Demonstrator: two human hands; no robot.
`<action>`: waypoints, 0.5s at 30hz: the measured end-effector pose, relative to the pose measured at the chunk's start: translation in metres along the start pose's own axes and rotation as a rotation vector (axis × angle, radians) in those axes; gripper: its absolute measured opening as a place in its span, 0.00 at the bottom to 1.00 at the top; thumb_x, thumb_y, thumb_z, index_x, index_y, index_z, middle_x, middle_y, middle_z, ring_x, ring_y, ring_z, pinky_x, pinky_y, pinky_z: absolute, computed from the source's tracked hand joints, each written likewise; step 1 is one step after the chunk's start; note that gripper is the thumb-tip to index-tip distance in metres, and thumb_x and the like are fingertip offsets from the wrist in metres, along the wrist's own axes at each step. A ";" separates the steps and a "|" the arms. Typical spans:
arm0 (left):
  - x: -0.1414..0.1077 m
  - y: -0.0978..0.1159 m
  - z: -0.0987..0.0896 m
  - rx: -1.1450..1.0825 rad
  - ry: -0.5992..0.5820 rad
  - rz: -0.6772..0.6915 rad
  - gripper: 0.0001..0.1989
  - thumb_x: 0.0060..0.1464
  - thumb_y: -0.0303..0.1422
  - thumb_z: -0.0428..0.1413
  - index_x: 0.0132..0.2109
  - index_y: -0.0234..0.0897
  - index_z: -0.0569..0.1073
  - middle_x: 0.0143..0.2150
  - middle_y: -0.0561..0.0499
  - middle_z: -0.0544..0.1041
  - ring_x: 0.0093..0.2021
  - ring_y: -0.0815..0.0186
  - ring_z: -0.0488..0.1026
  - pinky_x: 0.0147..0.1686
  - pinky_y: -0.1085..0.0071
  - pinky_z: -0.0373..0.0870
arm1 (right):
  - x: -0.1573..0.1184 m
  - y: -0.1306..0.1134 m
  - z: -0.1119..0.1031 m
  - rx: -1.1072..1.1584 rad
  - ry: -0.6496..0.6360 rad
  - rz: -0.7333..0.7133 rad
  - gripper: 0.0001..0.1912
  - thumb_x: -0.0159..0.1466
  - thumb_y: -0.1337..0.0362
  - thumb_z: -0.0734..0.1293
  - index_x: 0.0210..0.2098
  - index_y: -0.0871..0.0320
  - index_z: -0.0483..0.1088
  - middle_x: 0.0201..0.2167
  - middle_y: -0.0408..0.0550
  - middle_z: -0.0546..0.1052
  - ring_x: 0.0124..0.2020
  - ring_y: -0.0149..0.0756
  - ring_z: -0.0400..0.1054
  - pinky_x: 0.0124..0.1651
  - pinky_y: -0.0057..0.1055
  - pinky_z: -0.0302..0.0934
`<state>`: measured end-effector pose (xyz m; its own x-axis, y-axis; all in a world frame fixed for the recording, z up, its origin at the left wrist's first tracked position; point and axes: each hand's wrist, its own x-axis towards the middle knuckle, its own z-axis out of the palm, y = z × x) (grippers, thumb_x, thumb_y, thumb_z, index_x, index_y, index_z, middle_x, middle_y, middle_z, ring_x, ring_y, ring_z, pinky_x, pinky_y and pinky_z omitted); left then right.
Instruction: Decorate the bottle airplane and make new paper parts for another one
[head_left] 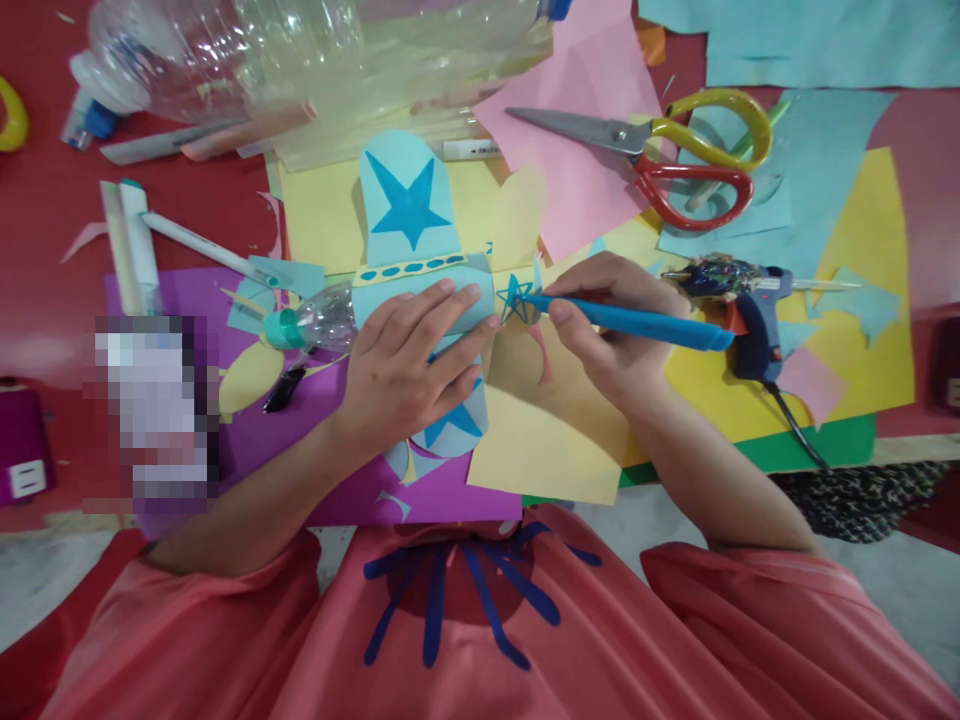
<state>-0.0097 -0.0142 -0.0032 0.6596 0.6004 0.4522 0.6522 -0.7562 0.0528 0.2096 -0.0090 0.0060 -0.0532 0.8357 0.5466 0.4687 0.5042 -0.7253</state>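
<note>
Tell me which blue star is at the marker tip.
The small star right of the wrapped bottle, with unfilled gaps between its lines. The upper star and partly hidden lower star look larger and solid blue, away from the marker.

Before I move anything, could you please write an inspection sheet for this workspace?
Surface: red table, largely covered by coloured paper.
Job's things: bottle on its side, wrapped partly in light blue paper; blue pen in use; small star outline at its tip.
Clutter: scissors partly over pink paper, glue gun, clear plastic bottles, paper scraps.
Hands: left hand lies spread on the wrapped bottle; right hand grips the pen.
Cables: black cord from the glue gun towards the near edge; plug not visible.
Surroundings: pale floor below the table.
</note>
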 end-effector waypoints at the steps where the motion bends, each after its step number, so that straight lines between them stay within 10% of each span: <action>1: 0.000 0.000 0.000 -0.002 0.002 0.004 0.19 0.63 0.38 0.51 0.61 0.51 0.66 0.60 0.51 0.75 0.60 0.60 0.72 0.58 0.61 0.68 | 0.000 0.000 0.000 -0.012 0.014 0.002 0.10 0.64 0.57 0.68 0.29 0.53 0.74 0.24 0.41 0.78 0.23 0.29 0.71 0.26 0.28 0.66; 15: -0.001 -0.001 0.000 -0.039 0.001 0.003 0.24 0.63 0.38 0.52 0.65 0.52 0.62 0.60 0.50 0.75 0.61 0.58 0.71 0.59 0.61 0.67 | 0.002 -0.002 -0.001 -0.010 0.023 0.008 0.10 0.64 0.58 0.68 0.28 0.53 0.74 0.23 0.40 0.77 0.22 0.28 0.71 0.25 0.27 0.65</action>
<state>-0.0109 -0.0145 -0.0034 0.6607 0.5982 0.4535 0.6353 -0.7674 0.0867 0.2093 -0.0083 0.0085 -0.0289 0.8345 0.5502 0.4780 0.4949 -0.7257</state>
